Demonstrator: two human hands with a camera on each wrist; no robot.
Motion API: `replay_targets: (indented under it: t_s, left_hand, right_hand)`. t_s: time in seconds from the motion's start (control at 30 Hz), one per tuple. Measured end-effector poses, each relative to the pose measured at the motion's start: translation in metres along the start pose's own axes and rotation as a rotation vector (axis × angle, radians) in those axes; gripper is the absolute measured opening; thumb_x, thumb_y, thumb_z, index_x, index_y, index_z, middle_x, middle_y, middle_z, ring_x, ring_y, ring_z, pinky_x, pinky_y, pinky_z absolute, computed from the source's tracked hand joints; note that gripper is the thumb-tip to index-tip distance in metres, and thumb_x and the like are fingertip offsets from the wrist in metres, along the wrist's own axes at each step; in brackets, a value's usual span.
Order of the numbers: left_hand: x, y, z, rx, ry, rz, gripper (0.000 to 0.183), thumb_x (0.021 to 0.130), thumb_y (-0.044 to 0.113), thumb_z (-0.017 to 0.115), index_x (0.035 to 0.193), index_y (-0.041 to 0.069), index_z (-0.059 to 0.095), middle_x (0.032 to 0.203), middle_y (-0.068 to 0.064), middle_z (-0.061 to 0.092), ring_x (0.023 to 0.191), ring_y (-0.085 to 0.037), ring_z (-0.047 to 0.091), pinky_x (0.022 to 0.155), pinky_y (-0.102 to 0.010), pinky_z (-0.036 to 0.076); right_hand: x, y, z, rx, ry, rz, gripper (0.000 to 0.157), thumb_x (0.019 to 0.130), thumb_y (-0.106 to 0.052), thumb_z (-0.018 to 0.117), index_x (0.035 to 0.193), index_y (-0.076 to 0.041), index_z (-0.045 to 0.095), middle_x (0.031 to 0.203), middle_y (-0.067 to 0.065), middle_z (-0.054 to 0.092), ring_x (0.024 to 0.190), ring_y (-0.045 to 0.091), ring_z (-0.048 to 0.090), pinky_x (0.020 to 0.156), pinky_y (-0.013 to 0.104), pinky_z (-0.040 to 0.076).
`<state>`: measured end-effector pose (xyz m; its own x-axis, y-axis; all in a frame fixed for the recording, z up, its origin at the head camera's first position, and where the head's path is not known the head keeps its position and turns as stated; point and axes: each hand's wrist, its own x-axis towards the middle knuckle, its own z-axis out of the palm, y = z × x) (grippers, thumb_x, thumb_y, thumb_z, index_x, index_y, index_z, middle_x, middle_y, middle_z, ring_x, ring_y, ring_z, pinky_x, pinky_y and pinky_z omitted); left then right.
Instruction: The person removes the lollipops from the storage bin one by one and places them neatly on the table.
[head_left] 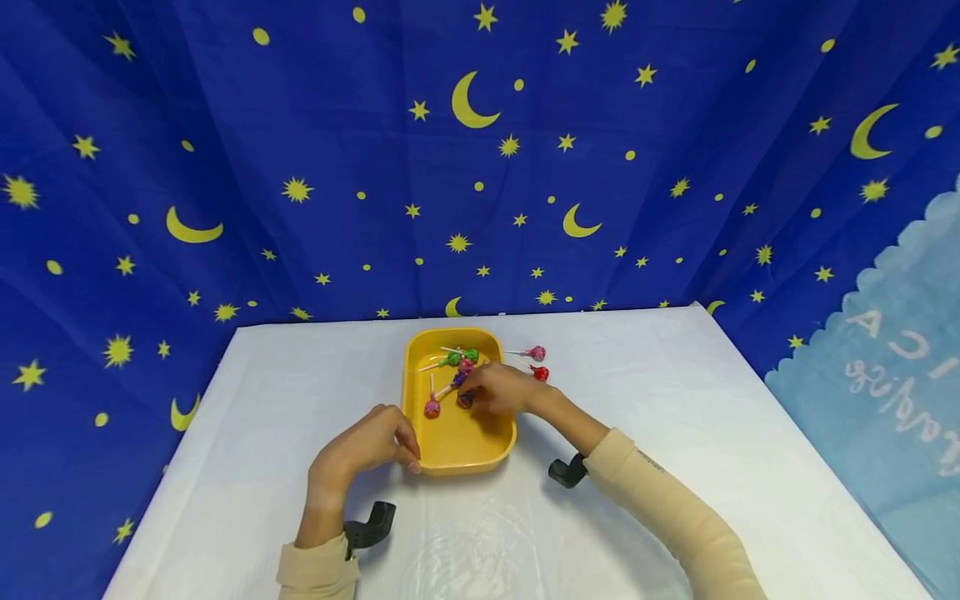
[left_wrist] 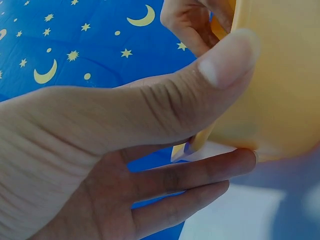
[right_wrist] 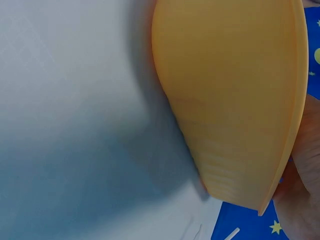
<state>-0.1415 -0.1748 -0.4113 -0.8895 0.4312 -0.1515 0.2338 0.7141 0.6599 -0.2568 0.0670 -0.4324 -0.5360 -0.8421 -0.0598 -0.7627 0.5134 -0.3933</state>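
A yellow plastic tray [head_left: 457,446] sits on the white table with several wrapped lollipops in it. My left hand [head_left: 375,442] grips its near left corner; in the left wrist view the thumb [left_wrist: 220,70] lies at the rim and the other fingers reach beneath. Over the tray's right side, my right hand [head_left: 498,387] reaches in, its bent fingers right at a dark lollipop [head_left: 465,400]; whether they pinch it I cannot tell. Beside them lie a purple lollipop [head_left: 459,379], a pink lollipop [head_left: 432,408] and green lollipops [head_left: 453,358]. The right wrist view shows mostly the tray's outer wall [right_wrist: 230,100].
On the table just right of the tray lie a pink lollipop [head_left: 537,353] and a red lollipop [head_left: 540,373]. A blue curtain [head_left: 337,150] with yellow moons and stars hangs behind the white table [head_left: 637,383]. Black wrist mounts [head_left: 371,527] stick out from both forearms.
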Motion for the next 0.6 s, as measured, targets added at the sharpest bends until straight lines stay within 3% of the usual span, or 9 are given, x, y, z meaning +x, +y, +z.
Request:
replay_targets:
  t_s: [0.33, 0.6]
  left_hand:
    - [0.0004, 0.0019, -0.0008, -0.004, -0.005, -0.025, 0.011, 0.071, 0.016, 0.086, 0.068, 0.018, 0.075, 0.068, 0.010, 0.068, 0.071, -0.011, 0.052, 0.071, -0.031, 0.043]
    - [0.0002, 0.0029, -0.0013, -0.007, -0.008, -0.011, 0.011, 0.071, 0.015, 0.086, 0.068, 0.018, 0.075, 0.067, 0.010, 0.068, 0.069, -0.010, 0.053, 0.070, -0.030, 0.044]
  right_hand:
    - [0.0020, -0.0033, 0.0030, 0.014, -0.031, 0.027, 0.023, 0.087, -0.017, 0.073, 0.110, -0.014, 0.073, 0.110, -0.002, 0.071, 0.099, 0.009, 0.062, 0.092, 0.024, 0.050]
    - [0.0011, -0.0075, 0.0041, 0.020, -0.089, -0.005, 0.012, 0.087, -0.023, 0.075, 0.098, -0.018, 0.077, 0.090, -0.012, 0.072, 0.079, 0.000, 0.059, 0.075, 0.017, 0.048]
